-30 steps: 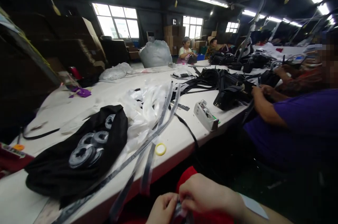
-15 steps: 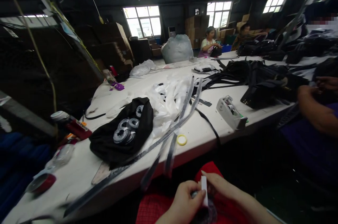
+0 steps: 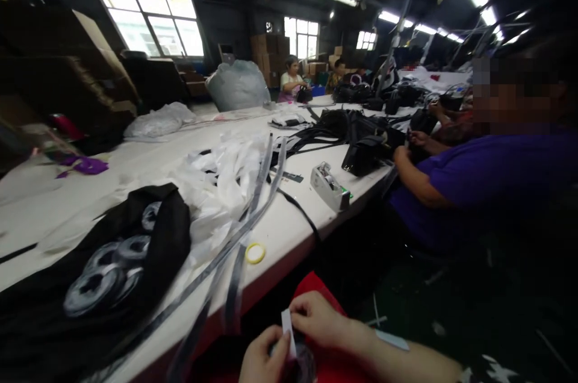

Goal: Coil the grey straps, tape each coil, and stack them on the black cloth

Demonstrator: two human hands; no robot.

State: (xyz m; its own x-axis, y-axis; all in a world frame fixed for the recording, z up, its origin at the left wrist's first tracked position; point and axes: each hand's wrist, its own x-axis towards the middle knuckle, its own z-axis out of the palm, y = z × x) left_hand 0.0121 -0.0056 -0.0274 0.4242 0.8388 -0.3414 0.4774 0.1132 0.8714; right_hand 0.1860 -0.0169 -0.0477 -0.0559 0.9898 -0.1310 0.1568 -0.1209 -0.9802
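Note:
Low in the view, my left hand (image 3: pixel 265 356) is closed, its thumb pressed on a narrow white strip (image 3: pixel 288 330). My right hand (image 3: pixel 316 318) pinches near the strip's upper end with bent fingers. Just under the strip, partly hidden by my hands, is a dark round thing (image 3: pixel 306 365) that looks wrapped in clear plastic. Both hands are over red cloth (image 3: pixel 311 286) at my lap, below the table edge. A pale blue strip (image 3: pixel 392 339) lies along my right forearm.
On the white table (image 3: pixel 271 277) are a black bag (image 3: pixel 169 232) holding several plastic-wrapped rolls (image 3: pixel 93 289), long grey strips (image 3: pixel 235 232), a yellow ring (image 3: pixel 255 253) and a tape dispenser (image 3: pixel 329 187). A co-worker in purple (image 3: pixel 469 172) sits at right, near black bags (image 3: pixel 365 151).
The view has swung to the right, bringing more of the purple-clad co-worker into sight. My hands stay together around the white strip, with little visible change in grip.

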